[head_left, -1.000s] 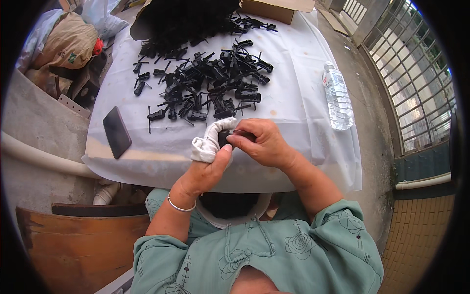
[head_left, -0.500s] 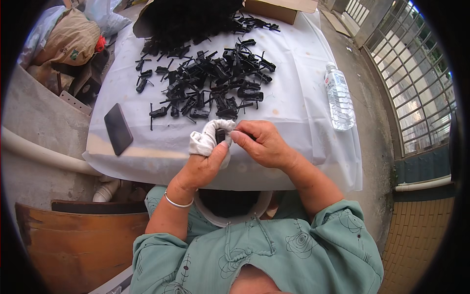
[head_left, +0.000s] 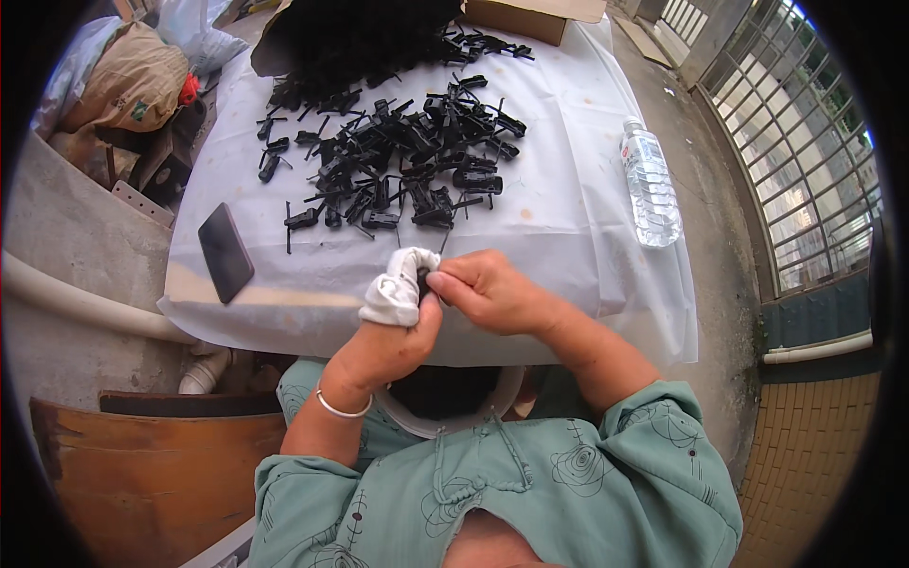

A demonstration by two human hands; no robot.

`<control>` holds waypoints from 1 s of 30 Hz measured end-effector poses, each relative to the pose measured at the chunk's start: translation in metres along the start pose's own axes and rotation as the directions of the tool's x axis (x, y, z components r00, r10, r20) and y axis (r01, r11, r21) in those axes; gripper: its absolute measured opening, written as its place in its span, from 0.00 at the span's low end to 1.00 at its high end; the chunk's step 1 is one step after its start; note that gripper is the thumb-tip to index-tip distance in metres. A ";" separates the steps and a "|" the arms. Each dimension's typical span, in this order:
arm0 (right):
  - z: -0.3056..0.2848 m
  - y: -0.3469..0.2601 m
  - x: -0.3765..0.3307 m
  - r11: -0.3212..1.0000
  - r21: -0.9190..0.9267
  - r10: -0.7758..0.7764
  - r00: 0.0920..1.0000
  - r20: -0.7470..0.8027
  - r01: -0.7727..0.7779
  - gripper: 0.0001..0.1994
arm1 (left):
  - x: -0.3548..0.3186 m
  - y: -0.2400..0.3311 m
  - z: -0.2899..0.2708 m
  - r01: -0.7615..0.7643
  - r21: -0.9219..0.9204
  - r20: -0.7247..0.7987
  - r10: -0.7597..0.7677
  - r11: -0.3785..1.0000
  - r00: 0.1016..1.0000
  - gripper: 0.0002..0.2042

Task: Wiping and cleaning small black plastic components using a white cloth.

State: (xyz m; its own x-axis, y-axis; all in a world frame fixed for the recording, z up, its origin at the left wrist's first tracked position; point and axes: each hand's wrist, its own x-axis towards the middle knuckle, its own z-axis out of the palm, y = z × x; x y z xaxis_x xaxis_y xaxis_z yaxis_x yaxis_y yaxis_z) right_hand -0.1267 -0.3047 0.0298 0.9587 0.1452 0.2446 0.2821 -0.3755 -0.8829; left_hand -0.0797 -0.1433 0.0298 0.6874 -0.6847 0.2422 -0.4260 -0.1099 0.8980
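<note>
Head view: at the near edge of the white-covered worktop, the left hand — fingers wrapped in white cloth — and the right hand pinch a small black part between them. Beyond lie a heap of black plastic parts, a dark phone and a water bottle.

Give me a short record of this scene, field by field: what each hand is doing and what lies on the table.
left hand: holds a white cloth wrapped over its fingers, with a small black part against it
right hand: pinches that black part with its fingers
table: covered in white sheet
pile of black plastic parts: spread across the far half
phone: dark, flat, near the left edge
water bottle: clear, lying at the right side
cardboard box: far edge
</note>
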 end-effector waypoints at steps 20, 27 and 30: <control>-0.010 -0.003 -0.002 0.601 -0.718 -0.483 0.875 0.024 0.352 0.05 | 0.024 -0.005 -0.001 0.002 0.226 -0.196 0.044 0.974 0.980 0.14; -0.001 0.002 0.004 0.994 0.099 0.088 0.927 -0.365 -0.056 0.08 | 0.017 -0.003 0.000 0.172 -0.619 0.087 -0.151 0.767 0.985 0.13; -0.006 0.004 0.003 0.994 0.103 0.061 0.956 -0.288 -0.033 0.09 | 0.015 -0.004 -0.002 0.176 -0.534 0.080 -0.157 0.827 0.984 0.14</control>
State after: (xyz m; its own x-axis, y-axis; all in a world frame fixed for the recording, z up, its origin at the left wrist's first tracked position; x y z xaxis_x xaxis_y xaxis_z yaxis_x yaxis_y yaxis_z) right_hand -0.1227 -0.3113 0.0290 0.9440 -0.1479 0.2951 0.2452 -0.2840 -0.9269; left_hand -0.0664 -0.1519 0.0311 0.6967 -0.7142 0.0678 0.0822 0.1733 0.9814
